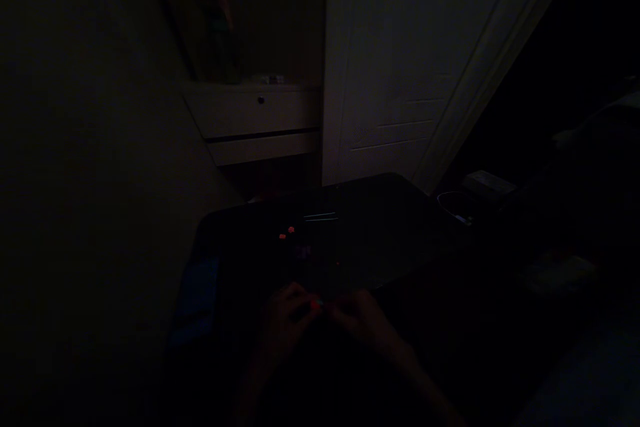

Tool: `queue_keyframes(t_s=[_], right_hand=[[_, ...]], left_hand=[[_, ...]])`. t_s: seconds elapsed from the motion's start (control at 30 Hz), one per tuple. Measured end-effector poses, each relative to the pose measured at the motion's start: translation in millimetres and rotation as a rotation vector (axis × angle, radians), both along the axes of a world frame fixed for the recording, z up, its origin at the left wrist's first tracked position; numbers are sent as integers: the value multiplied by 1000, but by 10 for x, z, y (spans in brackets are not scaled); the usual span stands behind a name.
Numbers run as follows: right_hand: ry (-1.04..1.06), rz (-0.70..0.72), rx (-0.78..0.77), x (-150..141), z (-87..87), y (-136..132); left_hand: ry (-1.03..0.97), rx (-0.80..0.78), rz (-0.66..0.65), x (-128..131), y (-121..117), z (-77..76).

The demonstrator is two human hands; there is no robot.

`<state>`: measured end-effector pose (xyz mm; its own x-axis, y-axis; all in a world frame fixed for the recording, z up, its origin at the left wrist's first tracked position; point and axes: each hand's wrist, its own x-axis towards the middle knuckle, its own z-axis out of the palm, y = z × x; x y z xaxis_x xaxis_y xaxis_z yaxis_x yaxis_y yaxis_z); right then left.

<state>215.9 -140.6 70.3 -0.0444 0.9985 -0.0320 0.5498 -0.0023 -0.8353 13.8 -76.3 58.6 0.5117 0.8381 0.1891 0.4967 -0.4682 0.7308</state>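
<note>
The scene is very dark. My left hand and my right hand meet over the near edge of a dark table. Their fingertips are pinched together around a tiny red-orange piece. Two more small red pieces lie on the table farther back. Beside them lie thin pale sticks or wires. A faint purplish object sits between the red pieces and my hands.
A pale drawer unit stands against the far wall, next to a white door. A blue object is at the table's left side. A looped cable and a pale box lie to the right.
</note>
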Motion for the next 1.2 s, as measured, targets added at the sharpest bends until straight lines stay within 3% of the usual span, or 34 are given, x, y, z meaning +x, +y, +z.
queue_keyframes(t_s=[0.2, 0.67, 0.83, 1.2], right_hand=[[-85, 22, -61, -3, -4, 14], [-319, 99, -19, -88, 132, 35], [-390, 151, -41, -1, 248, 41], [-368, 211, -57, 191, 313, 85]], left_hand=[[11, 2, -21, -5, 18, -1], [19, -7, -21, -17, 13, 27], [19, -21, -22, -15, 10, 36], [5, -26, -29, -18, 7, 41]])
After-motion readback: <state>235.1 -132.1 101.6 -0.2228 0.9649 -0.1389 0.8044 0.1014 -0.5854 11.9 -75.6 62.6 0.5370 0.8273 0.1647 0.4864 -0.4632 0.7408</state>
